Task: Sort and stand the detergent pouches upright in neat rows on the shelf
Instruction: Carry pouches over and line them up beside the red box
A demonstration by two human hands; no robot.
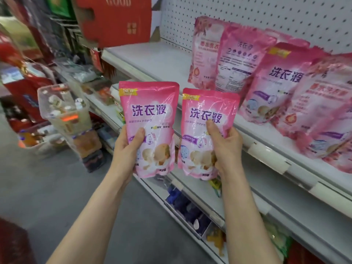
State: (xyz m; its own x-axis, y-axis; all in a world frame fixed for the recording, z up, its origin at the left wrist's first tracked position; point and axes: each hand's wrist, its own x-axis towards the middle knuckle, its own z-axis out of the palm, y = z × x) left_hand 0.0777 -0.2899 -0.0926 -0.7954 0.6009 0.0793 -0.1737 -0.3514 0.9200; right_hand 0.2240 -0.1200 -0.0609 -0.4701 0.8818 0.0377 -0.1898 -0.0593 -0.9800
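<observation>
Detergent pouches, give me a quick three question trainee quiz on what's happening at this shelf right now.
1. True or false: the left hand holds the left pouch and the right hand holds the right pouch, neither standing on the shelf.
2. Seen from the held pair, the shelf pouches stand: A. to the upper right. B. to the upper left. C. below.
3. Fill in: the yellow tag at each held pouch's top left corner reads ____.
Key: 1 true; 2 A; 3 NEW.
</observation>
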